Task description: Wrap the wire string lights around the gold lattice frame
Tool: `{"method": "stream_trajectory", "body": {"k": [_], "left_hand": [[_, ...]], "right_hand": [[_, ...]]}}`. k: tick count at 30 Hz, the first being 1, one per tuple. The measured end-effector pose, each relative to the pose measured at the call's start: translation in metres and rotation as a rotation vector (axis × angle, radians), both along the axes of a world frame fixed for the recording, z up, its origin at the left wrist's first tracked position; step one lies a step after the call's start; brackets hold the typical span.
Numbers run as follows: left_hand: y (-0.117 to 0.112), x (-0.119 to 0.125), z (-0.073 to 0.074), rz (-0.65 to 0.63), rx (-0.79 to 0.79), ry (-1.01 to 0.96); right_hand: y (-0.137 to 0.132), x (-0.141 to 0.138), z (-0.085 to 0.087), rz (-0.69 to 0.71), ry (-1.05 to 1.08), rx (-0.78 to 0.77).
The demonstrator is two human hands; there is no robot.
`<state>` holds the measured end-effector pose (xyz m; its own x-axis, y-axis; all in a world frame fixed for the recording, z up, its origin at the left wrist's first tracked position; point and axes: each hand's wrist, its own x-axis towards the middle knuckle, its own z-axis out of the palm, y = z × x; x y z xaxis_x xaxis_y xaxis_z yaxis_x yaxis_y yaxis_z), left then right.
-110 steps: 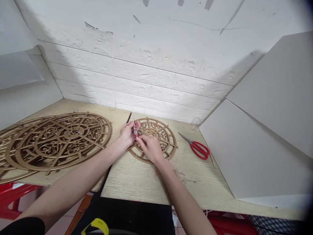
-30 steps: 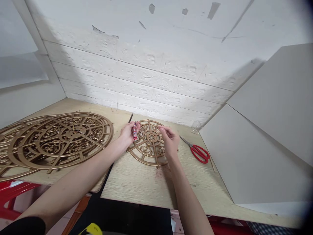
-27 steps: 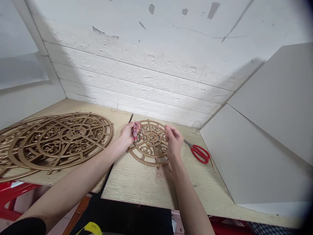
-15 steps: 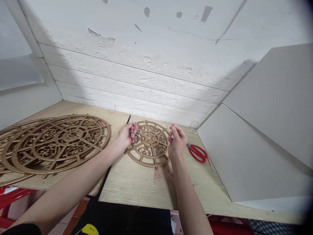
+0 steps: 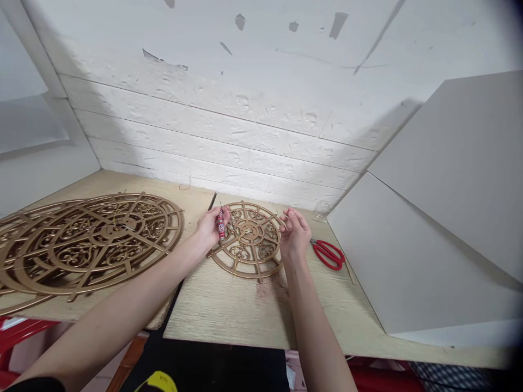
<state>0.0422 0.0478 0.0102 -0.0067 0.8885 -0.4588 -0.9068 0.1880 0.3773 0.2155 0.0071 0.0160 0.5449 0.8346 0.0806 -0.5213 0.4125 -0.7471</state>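
Note:
A small round gold fretwork disc (image 5: 248, 239) lies flat on the light wooden table (image 5: 229, 310). My left hand (image 5: 209, 226) rests at the disc's left rim, fingers closed round a small red tube (image 5: 221, 224) held upright. My right hand (image 5: 293, 235) hovers at the disc's right rim, palm turned inward, fingers curled and pinched on what looks like a thin gold wire that runs back toward the disc's middle. A loose strand of that wire (image 5: 236, 261) trails over the disc's near edge.
Large gold fretwork discs (image 5: 87, 239) lie stacked on the left tabletop. Red-handled scissors (image 5: 327, 253) lie just right of my right hand. A grey board (image 5: 429, 218) leans at the right. A white brick-pattern wall stands behind. A dark gap (image 5: 212, 200) splits the two tabletops.
My right hand has left the middle of the small disc and drawn out to its right rim, turning palm inward. The left hand kept hold of the red tube.

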Motion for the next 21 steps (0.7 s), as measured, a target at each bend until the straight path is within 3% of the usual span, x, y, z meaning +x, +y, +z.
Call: {"method": "stream_trajectory", "body": {"k": [16, 18, 21], "left_hand": [[0.002, -0.002, 0.001, 0.020, -0.005, -0.014], [0.002, -0.002, 0.000, 0.012, 0.003, -0.016], [0.001, -0.004, 0.001, 0.020, 0.008, -0.028]], "right_hand": [[0.003, 0.006, -0.005, -0.045, -0.132, 0.223], [-0.003, 0.008, 0.003, -0.090, -0.203, 0.252], [-0.023, 0.015, 0.027, -0.103, -0.373, 0.331]]}}
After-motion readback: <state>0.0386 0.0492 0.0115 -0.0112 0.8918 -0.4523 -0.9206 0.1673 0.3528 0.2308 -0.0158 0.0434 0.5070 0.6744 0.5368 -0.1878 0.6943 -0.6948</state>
